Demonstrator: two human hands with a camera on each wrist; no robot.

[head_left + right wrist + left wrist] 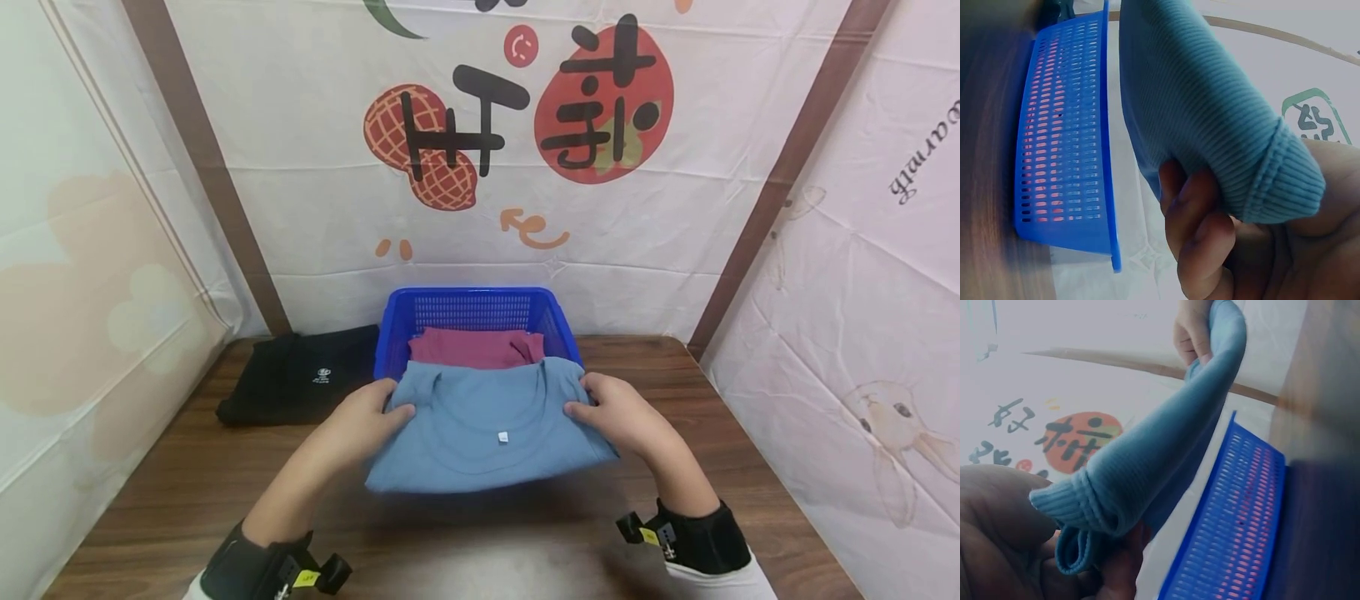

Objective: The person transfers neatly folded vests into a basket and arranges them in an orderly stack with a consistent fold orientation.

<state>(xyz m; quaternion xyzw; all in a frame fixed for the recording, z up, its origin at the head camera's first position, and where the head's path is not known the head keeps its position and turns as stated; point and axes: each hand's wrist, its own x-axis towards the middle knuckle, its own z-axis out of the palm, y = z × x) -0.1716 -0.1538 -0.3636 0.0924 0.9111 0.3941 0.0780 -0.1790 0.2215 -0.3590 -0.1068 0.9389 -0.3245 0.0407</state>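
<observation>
A folded blue T-shirt [487,425] with a small white tag hangs between both hands, raised above the table at the basket's near side. My left hand [369,417] grips its left edge, thumb on top; my right hand [618,412] pinches the right edge the same way. In the right wrist view, fingers [1200,231] curl under the ribbed cloth. Behind the shirt stands a blue plastic basket [472,293], its near part hidden in the head view. A folded dark pink garment [476,346] lies inside it, showing through the holes in both wrist views.
Left of the basket, a folded black garment [288,379] with a small white print lies on the brown wooden table [135,492]. White printed cloth walls [315,167] stand behind and on both sides. Each wrist wears a black strap with a small camera.
</observation>
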